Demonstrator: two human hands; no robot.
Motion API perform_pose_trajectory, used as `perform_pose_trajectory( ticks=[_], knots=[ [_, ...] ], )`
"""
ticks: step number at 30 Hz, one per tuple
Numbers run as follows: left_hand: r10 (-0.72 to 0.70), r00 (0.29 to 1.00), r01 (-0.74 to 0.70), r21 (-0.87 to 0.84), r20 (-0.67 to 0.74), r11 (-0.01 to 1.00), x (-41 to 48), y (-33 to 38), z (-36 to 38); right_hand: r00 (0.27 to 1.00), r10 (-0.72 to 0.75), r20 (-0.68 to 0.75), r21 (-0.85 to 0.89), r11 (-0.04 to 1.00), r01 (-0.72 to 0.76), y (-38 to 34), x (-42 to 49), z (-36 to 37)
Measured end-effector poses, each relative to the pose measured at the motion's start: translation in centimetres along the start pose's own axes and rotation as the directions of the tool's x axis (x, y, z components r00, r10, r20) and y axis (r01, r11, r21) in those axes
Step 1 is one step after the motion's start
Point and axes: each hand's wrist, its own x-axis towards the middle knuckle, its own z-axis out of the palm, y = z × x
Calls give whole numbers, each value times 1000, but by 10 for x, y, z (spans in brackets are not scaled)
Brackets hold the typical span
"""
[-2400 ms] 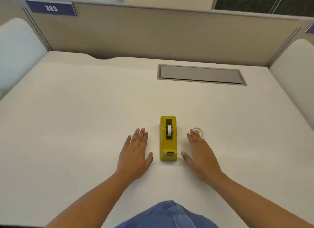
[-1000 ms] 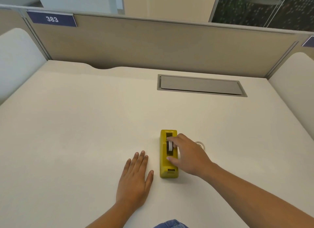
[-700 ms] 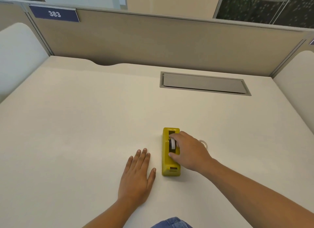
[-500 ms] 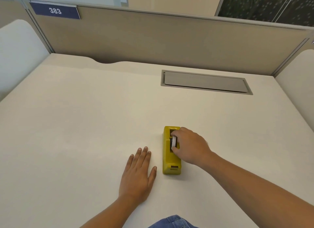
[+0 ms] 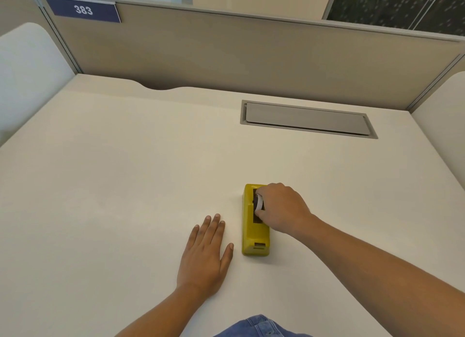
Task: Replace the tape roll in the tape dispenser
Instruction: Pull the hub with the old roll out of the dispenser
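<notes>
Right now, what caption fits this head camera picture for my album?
Right hand pinching the tape roll in a yellow dispenser, left hand flat on the desk.

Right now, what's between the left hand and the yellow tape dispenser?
Only a narrow strip of bare desk separates the left hand from the tape dispenser, as the head view shows.

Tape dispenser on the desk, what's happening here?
A person is starting to swap the roll. The right hand pinches the old tape roll, which sits in the slot of the yellow tape dispenser. The left hand lies flat and open on the desk beside it, not touching the dispenser.
</notes>
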Motion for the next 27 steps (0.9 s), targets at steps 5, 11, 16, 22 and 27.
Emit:
perform_pose_trajectory(
  ticks=[5,11,16,22,27],
  knots=[
    [-3,1000,4,-15,5,1000,0,0,0,1000,-1,14,41,999,1,0,2,-1],
    [-5,1000,5,-14,0,1000,0,0,0,1000,-16,14,63,998,15,1,-1,-4],
    [-2,1000,2,-8,18,1000,0,0,-2,1000,-11,3,100,995,10,2,-3,-8],
    [-7,1000,8,-30,17,1000,0,2,-2,1000,-1,-12,157,988,3,4,-7,-4],
    [-36,999,35,-132,-12,991,4,4,-8,1000,6,-8,200,980,-5,6,-13,-1]
  ],
)
